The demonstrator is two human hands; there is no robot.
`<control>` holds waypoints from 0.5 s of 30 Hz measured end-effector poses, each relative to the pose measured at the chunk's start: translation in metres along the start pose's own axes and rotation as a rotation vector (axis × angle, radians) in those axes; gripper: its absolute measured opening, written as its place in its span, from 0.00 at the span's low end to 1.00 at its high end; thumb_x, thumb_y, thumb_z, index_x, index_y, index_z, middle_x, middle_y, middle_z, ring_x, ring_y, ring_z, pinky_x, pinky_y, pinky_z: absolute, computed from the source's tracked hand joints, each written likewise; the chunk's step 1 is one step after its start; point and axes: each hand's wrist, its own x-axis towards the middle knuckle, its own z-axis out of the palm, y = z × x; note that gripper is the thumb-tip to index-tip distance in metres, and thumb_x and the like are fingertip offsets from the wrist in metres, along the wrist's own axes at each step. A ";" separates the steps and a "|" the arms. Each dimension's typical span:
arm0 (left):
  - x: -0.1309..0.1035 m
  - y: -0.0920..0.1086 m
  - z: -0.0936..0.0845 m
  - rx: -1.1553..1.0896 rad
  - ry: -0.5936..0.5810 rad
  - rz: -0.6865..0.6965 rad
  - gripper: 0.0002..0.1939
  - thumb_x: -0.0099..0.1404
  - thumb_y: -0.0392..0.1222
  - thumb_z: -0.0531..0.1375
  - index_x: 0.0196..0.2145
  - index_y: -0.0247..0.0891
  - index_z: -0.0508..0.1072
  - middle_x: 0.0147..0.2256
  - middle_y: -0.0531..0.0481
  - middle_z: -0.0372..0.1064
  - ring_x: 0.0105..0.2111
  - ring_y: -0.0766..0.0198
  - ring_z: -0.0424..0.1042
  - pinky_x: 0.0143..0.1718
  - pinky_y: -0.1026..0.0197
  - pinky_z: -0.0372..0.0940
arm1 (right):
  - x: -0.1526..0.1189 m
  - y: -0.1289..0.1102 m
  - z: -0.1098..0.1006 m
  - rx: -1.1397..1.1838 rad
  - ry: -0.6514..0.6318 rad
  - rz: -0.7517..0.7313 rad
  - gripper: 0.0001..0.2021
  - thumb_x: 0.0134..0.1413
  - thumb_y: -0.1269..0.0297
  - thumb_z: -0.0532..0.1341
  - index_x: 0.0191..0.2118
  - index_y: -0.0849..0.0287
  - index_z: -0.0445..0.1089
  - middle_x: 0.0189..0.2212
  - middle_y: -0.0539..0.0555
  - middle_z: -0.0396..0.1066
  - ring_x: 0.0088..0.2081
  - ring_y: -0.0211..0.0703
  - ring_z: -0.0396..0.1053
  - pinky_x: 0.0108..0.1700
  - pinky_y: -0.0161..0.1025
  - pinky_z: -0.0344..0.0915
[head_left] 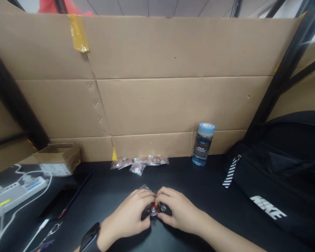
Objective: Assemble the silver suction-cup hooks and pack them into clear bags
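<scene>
Over the black tabletop, my left hand [132,213] and my right hand [180,211] meet with fingers and thumbs closed on one small clear plastic packet [154,210]. Something red shows inside it, and a bit of clear film sticks up behind my left fingers. Dark patches show between finger and thumb of each hand; I cannot make out what they are. A dark watch [90,236] is on my left wrist. Beyond my hands, several similar clear packets [138,167] with red marks lie in a row by the cardboard wall.
A blue-capped bottle [202,145] stands against the cardboard wall [152,105]. A black backpack [286,168] fills the right side. At left are a small cardboard box [68,159], a power strip [18,192] with white cables, and a dark tablet or phone [65,196].
</scene>
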 end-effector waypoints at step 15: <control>0.001 0.000 -0.002 -0.029 0.097 0.006 0.13 0.71 0.34 0.58 0.49 0.46 0.76 0.47 0.50 0.78 0.45 0.58 0.76 0.52 0.57 0.68 | 0.001 0.012 0.008 0.049 0.088 0.016 0.14 0.51 0.79 0.63 0.41 0.54 0.73 0.39 0.50 0.71 0.39 0.41 0.72 0.43 0.34 0.67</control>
